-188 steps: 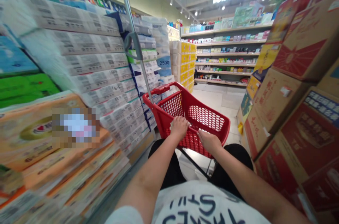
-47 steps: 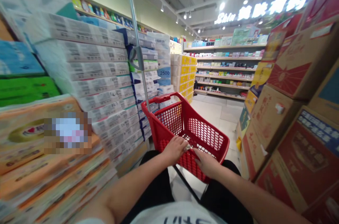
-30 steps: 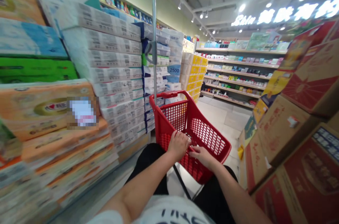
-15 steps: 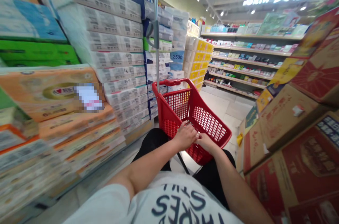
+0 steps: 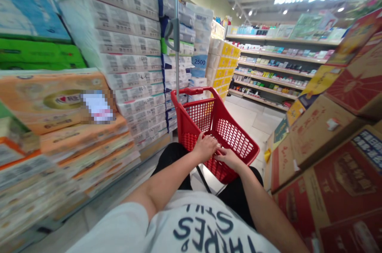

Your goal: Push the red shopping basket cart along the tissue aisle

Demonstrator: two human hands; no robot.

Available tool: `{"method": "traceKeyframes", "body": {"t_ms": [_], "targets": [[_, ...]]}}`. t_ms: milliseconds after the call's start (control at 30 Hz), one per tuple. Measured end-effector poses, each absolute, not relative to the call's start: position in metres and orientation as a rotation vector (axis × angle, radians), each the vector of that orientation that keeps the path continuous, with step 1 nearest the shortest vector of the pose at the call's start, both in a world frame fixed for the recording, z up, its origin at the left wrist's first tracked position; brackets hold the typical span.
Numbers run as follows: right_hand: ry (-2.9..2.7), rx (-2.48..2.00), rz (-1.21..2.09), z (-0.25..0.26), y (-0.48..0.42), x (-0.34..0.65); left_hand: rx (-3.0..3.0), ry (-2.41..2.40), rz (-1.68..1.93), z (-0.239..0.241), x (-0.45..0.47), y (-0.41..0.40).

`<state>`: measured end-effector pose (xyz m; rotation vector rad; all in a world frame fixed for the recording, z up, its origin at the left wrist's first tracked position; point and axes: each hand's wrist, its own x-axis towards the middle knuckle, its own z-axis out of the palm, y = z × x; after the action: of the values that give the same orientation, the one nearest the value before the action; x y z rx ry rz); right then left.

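A red plastic shopping basket [image 5: 235, 135] with perforated sides stands on the floor in front of my knees, its handle at the far side. My left hand [image 5: 206, 147] lies over the basket's near rim, fingers loosely stretched toward the right. Close beside it is my right hand [image 5: 229, 159], palm down at the same rim, with its fingers pointing left toward the left hand's fingertips. The fingertips of both hands come very close together; whether they touch is hard to tell. No separate object shows in either hand, and the undersides of the fingers are hidden.
Stacked white paper packs [image 5: 134, 46] and orange tissue packs [image 5: 59, 101] rise on the left. A metal pole [image 5: 176, 2] with a grey clip stands behind the basket. Cardboard boxes [image 5: 325, 129] line the right side. Shelves of small goods [image 5: 274, 63] run across the back.
My hands have shifted slightly left and drawn a little apart, the right fingers now lower beside the left ones. The basket sits nearly the same in view.
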<state>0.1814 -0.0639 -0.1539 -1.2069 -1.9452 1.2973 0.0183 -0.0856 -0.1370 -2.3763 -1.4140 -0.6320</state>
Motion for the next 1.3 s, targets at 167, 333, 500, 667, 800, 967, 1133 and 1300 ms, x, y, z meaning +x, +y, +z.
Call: {"method": "traceKeyframes", "body": {"t_ms": [167, 333, 500, 667, 800, 967, 1133, 1300], "targets": [[-1.930, -1.261, 1.266, -0.150, -0.064, 0.185, -2.380, -1.461, -0.592, -0.134, 0.021, -0.079], [-1.914, -1.274, 1.295, -0.152, -0.062, 0.189, -2.331, -1.467, -0.607, -0.131, 0.014, -0.073], [-1.931, -1.217, 1.297, -0.157, -0.059, 0.190, -2.342, -1.442, -0.642, -0.137, 0.021, -0.082], [-1.902, -1.243, 1.256, -0.159, -0.059, 0.190, -2.433, -1.354, -0.663, -0.142, 0.019, -0.087], [-1.902, -1.258, 1.310, -0.157, -0.061, 0.190, -2.320, -1.539, -0.704, -0.137, 0.013, -0.082], [-1.909, -1.255, 1.232, -0.157, -0.061, 0.188, -2.443, -1.376, -0.680, -0.142, 0.024, -0.089], [-1.937, -1.254, 1.217, -0.156, -0.061, 0.187, -2.356, -1.530, -0.726, -0.141, 0.025, -0.088], [-1.904, -1.261, 1.232, -0.158, -0.062, 0.187, -2.430, -1.379, -0.726, -0.145, 0.028, -0.093]]}}
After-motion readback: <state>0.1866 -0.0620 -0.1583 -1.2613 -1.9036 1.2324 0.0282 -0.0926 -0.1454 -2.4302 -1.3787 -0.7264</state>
